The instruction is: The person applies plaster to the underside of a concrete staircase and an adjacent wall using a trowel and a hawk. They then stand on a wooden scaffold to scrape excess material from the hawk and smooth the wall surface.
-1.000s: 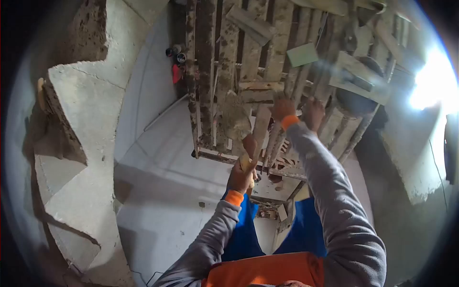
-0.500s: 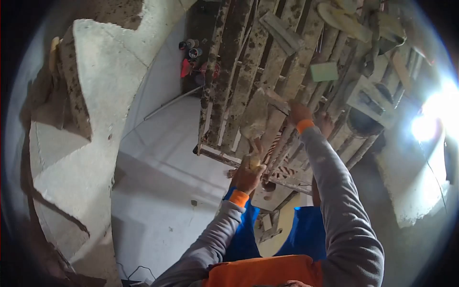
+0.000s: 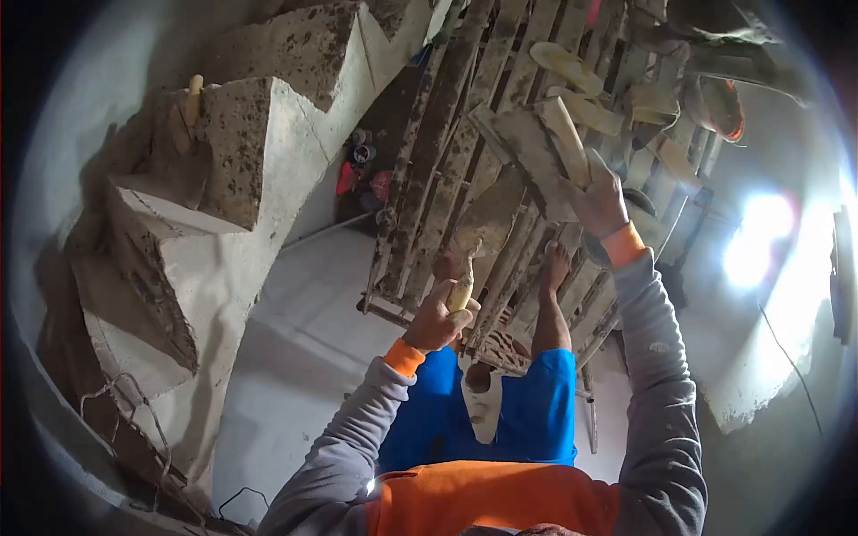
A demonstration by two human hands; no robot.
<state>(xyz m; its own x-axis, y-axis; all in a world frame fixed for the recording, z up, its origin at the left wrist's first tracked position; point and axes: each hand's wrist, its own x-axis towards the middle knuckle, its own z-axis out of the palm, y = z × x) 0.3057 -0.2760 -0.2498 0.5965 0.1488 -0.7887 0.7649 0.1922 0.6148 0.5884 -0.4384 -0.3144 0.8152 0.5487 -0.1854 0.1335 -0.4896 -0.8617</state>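
Note:
My left hand [image 3: 438,317] is wrapped round the yellow handle of a trowel [image 3: 490,214], whose broad grey blade points away from me over the plank platform. Higher and to the right, my right hand [image 3: 597,198] grips a plastering float [image 3: 534,143] by its pale bar handle. The float's flat, mortar-smeared plate is tilted and lies just beyond the trowel blade in this view. Both tools are over the slatted wooden platform [image 3: 435,161], and my bare foot [image 3: 556,263] rests on its planks.
Sandals [image 3: 565,68] and other items lie along the platform's far right. A bucket [image 3: 720,107] with an orange rim stands past them. Raw concrete stairs [image 3: 308,125] climb on the left. Small containers [image 3: 363,154] sit on the floor below. A bright lamp [image 3: 755,237] glares at right.
My right hand has moved up and right, turning the float so its plate and handle show. My left hand has shifted slightly left with the trowel. The view has swung too.

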